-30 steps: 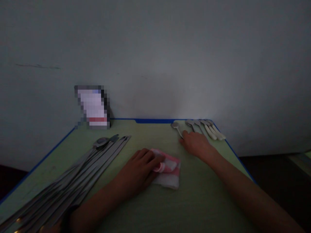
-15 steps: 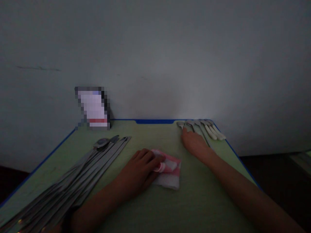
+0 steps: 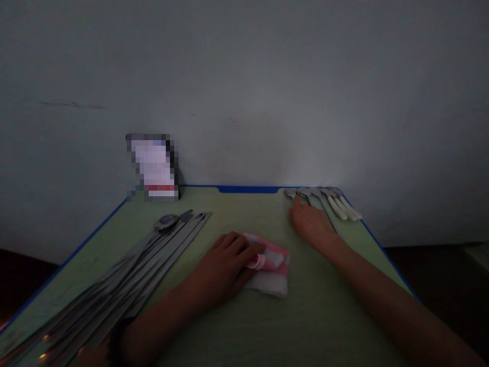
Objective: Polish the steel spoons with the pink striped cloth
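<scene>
My left hand (image 3: 233, 262) is closed on a pink and white cloth (image 3: 273, 280), which lies folded and rumpled mid-table. At the far right, my right hand (image 3: 310, 220) has its fingers curled at a metal spoon (image 3: 289, 193). Only the bowl end of that spoon shows; the hand covers its handle. Just right of it lie more spoons (image 3: 316, 192), side by side with bowls toward the wall, and several pieces with white handles (image 3: 338, 209). Left of my left arm, a bundle of long metal cutlery (image 3: 133, 265) spreads slantwise, with a spoon bowl (image 3: 167, 221) at its far end.
A pale green table (image 3: 237, 209) with a blue edge stands against a grey wall (image 3: 244, 92). At the back left, a phone-like device (image 3: 156, 165) with a blurred bright screen leans on the wall. The scene is dim.
The whole view has shifted slightly, so everything appears a little farther right. Both hands keep nearly the same places, the left on the cloth and the right at the spoon.
</scene>
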Demonstrator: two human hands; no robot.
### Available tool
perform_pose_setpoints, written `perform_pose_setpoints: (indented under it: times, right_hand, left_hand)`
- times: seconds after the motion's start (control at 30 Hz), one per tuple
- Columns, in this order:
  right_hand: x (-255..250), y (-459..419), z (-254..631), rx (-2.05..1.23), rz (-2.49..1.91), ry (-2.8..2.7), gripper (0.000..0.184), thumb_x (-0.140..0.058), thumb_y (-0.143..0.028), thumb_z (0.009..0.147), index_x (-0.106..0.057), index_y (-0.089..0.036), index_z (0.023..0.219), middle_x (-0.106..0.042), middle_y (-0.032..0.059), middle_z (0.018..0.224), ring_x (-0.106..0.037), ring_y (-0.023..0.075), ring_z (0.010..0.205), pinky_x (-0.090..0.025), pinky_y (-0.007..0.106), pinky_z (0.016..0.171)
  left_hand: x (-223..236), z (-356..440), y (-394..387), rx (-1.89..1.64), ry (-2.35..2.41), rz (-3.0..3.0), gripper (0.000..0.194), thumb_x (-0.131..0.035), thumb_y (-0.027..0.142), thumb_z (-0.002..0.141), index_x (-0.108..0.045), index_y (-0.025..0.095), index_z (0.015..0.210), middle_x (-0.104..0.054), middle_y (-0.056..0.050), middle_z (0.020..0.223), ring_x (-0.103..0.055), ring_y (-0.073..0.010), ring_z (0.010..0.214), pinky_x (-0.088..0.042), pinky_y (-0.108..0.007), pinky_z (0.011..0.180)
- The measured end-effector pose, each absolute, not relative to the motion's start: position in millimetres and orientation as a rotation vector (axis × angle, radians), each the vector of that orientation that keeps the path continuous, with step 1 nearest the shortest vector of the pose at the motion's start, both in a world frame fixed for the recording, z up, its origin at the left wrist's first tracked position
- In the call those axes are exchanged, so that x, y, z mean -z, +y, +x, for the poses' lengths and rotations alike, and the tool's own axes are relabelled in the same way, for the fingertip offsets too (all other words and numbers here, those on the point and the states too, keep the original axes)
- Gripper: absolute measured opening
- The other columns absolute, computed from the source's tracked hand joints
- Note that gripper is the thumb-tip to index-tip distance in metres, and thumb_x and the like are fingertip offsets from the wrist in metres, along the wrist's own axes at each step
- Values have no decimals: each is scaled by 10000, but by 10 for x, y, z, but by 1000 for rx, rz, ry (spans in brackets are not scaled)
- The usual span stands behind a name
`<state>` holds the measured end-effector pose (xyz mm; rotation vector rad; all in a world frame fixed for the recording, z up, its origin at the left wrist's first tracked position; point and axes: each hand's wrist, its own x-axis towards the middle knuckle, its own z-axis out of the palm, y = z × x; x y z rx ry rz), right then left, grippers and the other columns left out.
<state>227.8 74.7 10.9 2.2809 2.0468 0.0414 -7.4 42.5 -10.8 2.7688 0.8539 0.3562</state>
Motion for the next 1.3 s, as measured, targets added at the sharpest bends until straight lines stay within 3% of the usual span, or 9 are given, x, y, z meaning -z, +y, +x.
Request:
perform_pose_setpoints:
  times: [0.13, 0.37, 0.57, 0.77, 0.93, 1.1, 1.2, 1.3]
  right_hand:
    - [-78, 792, 2314, -18, 2297, 2012, 365, -238, -78, 869, -462, -38, 1153, -659, 220, 941, -654, 328, 858, -480, 400, 674]
    - [-42, 818, 2334, -51, 2248, 2066, 389, -264, -71, 864, -409, -32, 1223, -665, 206, 915, -660, 313, 838, -480, 375, 658]
    - [-51, 794, 2334, -105, 2221, 2079, 352, -259, -62, 869, -462, -41, 1157, -664, 203, 923, -661, 302, 837, -467, 354, 640]
    - [-161, 703, 2172, -168, 2238, 2321, 305, -270, -297, 937, -491, -134, 1071, -677, 126, 816, -653, 254, 720, -403, 305, 581]
    - [-14, 562, 1903, 270, 2033, 2764, 366, -189, -365, 958, -503, -179, 961, -657, 52, 758, -613, 167, 669, -348, 260, 586]
    - [90, 401, 1813, 547, 1635, 2997, 406, -302, -499, 907, -494, -176, 1060, -638, 34, 790, -572, 156, 659, -358, 269, 621]
    - [108, 400, 1774, 458, 1538, 3047, 498, -469, -596, 796, -522, -180, 1065, -640, 56, 905, -578, 188, 764, -383, 301, 693]
    - [164, 492, 1721, 396, 1719, 3026, 438, -468, -533, 826, -536, -172, 1065, -621, 69, 964, -572, 185, 799, -405, 309, 717]
  left_hand:
    - [122, -77, 423, -377, 853, 2767, 296, -417, 283, 935, -509, 247, 1214, -568, -71, 1079, -458, -253, 1001, -378, -449, 904]
    - [112, -79, 423, -375, 849, 2751, 300, -398, 290, 943, -504, 245, 1220, -568, -68, 1085, -454, -250, 1009, -371, -449, 916]
    - [96, -79, 417, -384, 864, 2734, 288, -412, 283, 939, -513, 245, 1206, -568, -65, 1087, -458, -243, 1009, -375, -432, 914]
    - [80, -53, 421, -356, 864, 2776, 281, -449, 275, 918, -508, 245, 1190, -565, -65, 1082, -469, -247, 1004, -380, -435, 905]
    - [-80, -127, 427, -245, 998, 2751, 211, -472, 276, 889, -544, 175, 1059, -563, -93, 1050, -518, -238, 968, -417, -396, 871]
    - [-449, -546, 561, -97, 1009, 2668, 410, -537, 330, 842, -466, 224, 1231, -511, -77, 1230, -527, -230, 1076, -428, -348, 880]
    - [-604, -831, 743, 31, 1299, 2613, 292, -482, 290, 860, -545, 209, 1133, -586, -77, 1149, -580, -217, 999, -440, -324, 842]
    - [-630, -1030, 918, 307, 1815, 2412, 347, -454, 401, 849, -596, 151, 1042, -631, -158, 1078, -618, -288, 917, -473, -364, 723]
